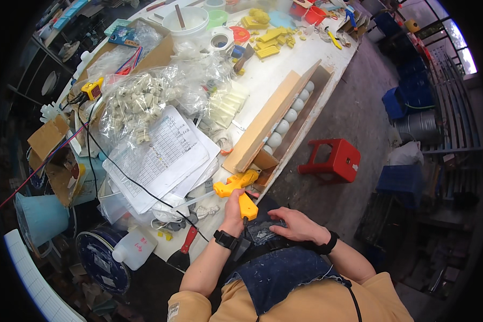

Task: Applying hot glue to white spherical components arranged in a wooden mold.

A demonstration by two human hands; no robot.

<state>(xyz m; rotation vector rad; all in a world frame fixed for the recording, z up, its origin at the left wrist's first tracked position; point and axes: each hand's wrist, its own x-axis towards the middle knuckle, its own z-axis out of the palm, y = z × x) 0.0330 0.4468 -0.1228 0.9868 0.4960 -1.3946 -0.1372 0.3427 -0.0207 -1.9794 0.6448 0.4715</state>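
Right hand (298, 224) is just hovering near the dark apron (287, 282), fingers loosely half-curled, nothing in it that I can see. Left hand (233, 212) is wrapped around the grip of a yellow glue gun (234, 184), which is right by the near end of a long open box (265, 122); can't tell if they touch. Row of pale balls (282, 127) inside that. Red stool (342, 150) off to the right, yellow blocks (268, 52) way up the table (284, 64).
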